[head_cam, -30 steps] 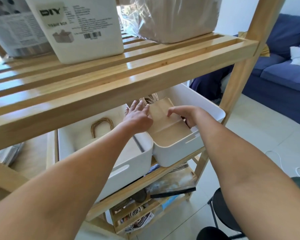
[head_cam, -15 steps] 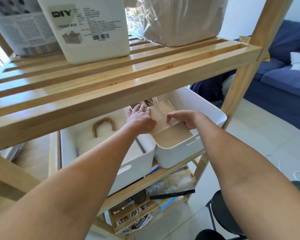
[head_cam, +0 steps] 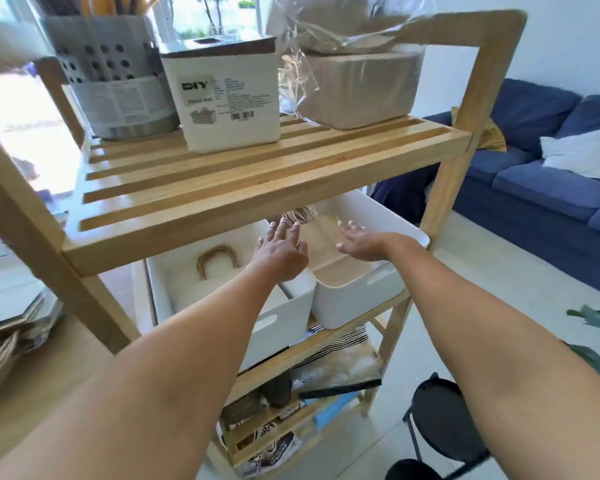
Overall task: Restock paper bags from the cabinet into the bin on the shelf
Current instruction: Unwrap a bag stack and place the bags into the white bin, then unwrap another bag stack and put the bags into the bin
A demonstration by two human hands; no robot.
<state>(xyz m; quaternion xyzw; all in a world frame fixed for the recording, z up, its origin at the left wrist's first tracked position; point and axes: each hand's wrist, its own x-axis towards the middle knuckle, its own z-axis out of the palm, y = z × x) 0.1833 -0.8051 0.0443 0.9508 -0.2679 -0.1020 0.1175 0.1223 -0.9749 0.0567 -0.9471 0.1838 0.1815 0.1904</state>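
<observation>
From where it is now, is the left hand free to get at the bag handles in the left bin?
Probably yes. The left hand is open and empty above the left bin, whose top is open. The bag handles stand exposed, though the shelf above leaves little headroom.

access: gap between slatted top shelf [head_cam: 257,188] and right bin [head_cam: 357,292] is open from the front | overhead: top shelf's front rail caps it low | sides: left bin [head_cam: 284,320] touches on the left, wooden post [head_cam: 440,202] stands right | inside: paper bag [head_cam: 321,237] fills the floor
</observation>
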